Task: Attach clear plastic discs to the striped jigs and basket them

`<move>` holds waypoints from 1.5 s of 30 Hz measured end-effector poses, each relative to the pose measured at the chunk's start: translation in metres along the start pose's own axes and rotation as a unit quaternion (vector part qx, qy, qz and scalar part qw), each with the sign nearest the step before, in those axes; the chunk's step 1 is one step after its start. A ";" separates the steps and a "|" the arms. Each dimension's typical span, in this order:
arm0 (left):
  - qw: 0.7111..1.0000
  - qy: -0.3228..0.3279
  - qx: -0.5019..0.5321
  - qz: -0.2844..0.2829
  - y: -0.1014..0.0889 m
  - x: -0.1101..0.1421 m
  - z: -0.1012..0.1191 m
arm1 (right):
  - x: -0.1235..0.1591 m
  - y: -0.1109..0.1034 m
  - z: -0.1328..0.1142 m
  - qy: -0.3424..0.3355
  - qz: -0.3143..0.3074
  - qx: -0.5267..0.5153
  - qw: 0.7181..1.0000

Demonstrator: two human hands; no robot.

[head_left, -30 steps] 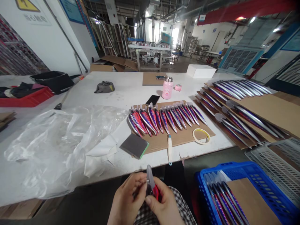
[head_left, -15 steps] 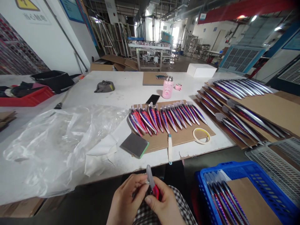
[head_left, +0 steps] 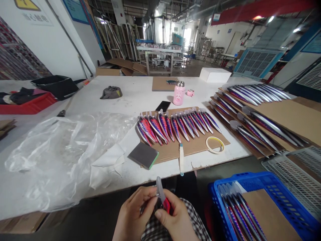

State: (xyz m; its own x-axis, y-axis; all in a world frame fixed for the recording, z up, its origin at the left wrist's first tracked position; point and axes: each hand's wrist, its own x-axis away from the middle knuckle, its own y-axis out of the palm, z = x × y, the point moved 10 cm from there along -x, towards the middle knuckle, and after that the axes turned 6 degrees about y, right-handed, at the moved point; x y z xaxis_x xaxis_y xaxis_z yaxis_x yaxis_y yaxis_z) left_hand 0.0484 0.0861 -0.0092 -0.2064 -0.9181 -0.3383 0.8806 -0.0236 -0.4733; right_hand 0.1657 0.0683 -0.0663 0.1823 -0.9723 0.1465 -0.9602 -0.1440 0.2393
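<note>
Over my lap, a fishing lure (head_left: 165, 203) with a red body and a translucent lip is held upright, lip upward. My right hand (head_left: 175, 216) is closed around its body, with most of the lure hidden in the fingers. Thumb and fingers of my left hand (head_left: 139, 211) are pinched together against the side of the lip; any small part between them cannot be made out. On the table, a row of similar striped lures (head_left: 175, 129) lies on a cardboard sheet (head_left: 195, 150). A cutter-like tool with a wrapped handle (head_left: 182, 160) rests at its front edge.
A dark sanding block (head_left: 143, 155) and crumpled plastic sheeting (head_left: 62, 150) lie to the left. A tape roll (head_left: 215, 145), phone (head_left: 163, 106) and pink bottle (head_left: 179, 93) are on the table. Stacked lure cards (head_left: 276, 113) are at right, above a blue basket (head_left: 250, 179) holding more lures.
Almost nothing differs. Both hands keep the same hold on the lure, and the view has shifted very slightly.
</note>
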 end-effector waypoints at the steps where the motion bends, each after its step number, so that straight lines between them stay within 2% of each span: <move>1: 1.000 -0.003 0.005 -0.005 0.001 0.000 -0.001 | 0.000 -0.001 0.000 -0.002 0.001 0.001 1.000; 4: 1.000 -0.006 0.003 -0.013 0.002 0.001 -0.002 | -0.001 -0.002 0.000 -0.006 0.006 0.010 1.000; 12: 1.000 -0.011 -0.027 0.006 -0.001 -0.003 0.001 | -0.001 0.000 -0.006 0.001 0.005 0.001 1.000; 16: 0.999 -0.040 0.001 -0.005 0.001 -0.002 -0.005 | -0.003 0.000 -0.009 0.002 0.002 -0.002 1.000; 22: 0.989 -0.110 0.074 -0.058 0.011 -0.002 -0.021 | -0.001 0.001 -0.010 0.016 -0.009 0.001 1.000; 24: 0.988 -0.115 0.078 -0.063 0.011 -0.003 -0.021 | 0.000 0.001 -0.010 0.018 -0.006 0.013 1.000; 31: 1.000 -0.005 0.003 -0.020 0.000 -0.013 0.009 | -0.001 0.002 -0.009 0.001 -0.009 0.004 1.000; 35: 0.995 -0.042 -0.051 -0.074 0.009 -0.009 0.000 | 0.000 0.001 -0.009 -0.009 -0.003 0.001 1.000; 38: 0.991 -0.065 -0.045 -0.107 0.014 -0.005 -0.005 | 0.000 -0.001 -0.007 -0.005 0.007 0.019 1.000; 45: 0.986 -0.102 -0.068 -0.113 0.017 -0.001 -0.010 | 0.001 -0.007 0.001 0.001 0.019 0.059 0.998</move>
State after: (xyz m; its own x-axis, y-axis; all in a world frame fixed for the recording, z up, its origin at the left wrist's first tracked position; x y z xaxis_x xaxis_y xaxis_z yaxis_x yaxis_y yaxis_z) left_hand 0.0597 0.0904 -0.0251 -0.2883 -0.9564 -0.0472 0.7541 -0.1964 -0.6267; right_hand 0.1723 0.0677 -0.0687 0.1453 -0.9770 0.1561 -0.9847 -0.1275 0.1186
